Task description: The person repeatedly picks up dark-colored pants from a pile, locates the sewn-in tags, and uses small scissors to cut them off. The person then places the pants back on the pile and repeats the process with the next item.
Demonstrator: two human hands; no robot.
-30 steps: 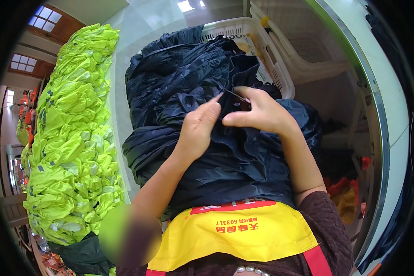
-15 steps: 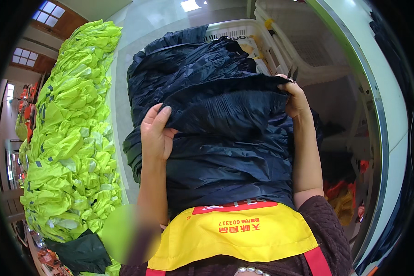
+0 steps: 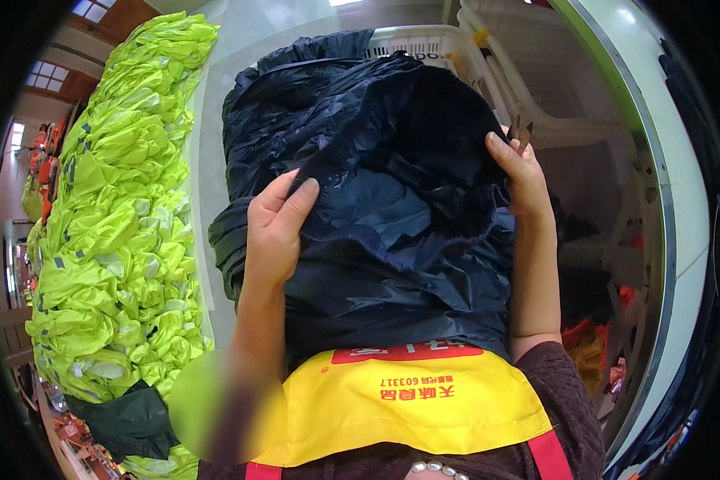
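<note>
— How is the dark navy garment (image 3: 392,200) presented at this workplace?
— It is held spread over a pile of dark cloth (image 3: 268,120) on the pale tabletop (image 3: 208,136), in front of a yellow apron (image 3: 336,424).

— Which way is it pointed?
— Its broad, roughly round mouth is turned up toward the camera. The far edge is arched away from the wearer, and the near edge of the hem (image 3: 392,254) is sagged toward the apron. The garment's full long axis cannot be told, as its body is lost among the folds.

— And the hands?
— They are held well apart. The mouth's left edge is pinched between thumb and fingers of the left hand (image 3: 276,228); the right edge is gripped by the right hand (image 3: 524,176), where small snips (image 3: 517,126) are also carried, blades pointed away from the wearer.

— What is seen around them?
— Lime-yellow garments (image 3: 120,200) are heaped at left; a white basket (image 3: 412,34) is partly covered beyond.
</note>
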